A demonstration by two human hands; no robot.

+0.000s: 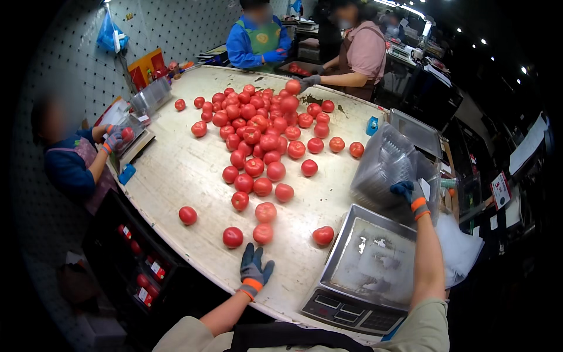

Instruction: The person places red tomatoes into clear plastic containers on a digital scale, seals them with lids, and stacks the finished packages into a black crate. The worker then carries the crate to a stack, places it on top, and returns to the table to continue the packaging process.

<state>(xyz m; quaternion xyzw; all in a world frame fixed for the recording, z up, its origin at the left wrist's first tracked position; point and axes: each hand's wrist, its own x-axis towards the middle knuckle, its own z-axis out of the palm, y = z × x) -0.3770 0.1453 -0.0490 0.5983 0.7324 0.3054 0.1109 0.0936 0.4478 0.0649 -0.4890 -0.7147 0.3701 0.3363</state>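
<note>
My left hand (256, 270), in a grey-blue work glove with an orange cuff, rests near the table's front edge with fingers apart and nothing in it. Just beyond its fingertips lie a blurred tomato (263, 233) and a darker red tomato (232, 237). My right hand (409, 193), gloved alike, is at the stacked clear plastic trays (382, 169) on the right; whether its fingers grip one is unclear. A digital scale (378, 259) with a worn metal platter stands between my arms. The large pile of tomatoes (253, 127) spreads over the middle of the pale table (176, 171).
Two people stand across the table, one with a gloved hand (311, 81) by the tomatoes. A co-worker at left holds a tomato (127, 134) over another scale (134, 147). Clear plastic bags (457, 251) lie right of my scale. A black crate (145, 264) of packed tomatoes stands below left.
</note>
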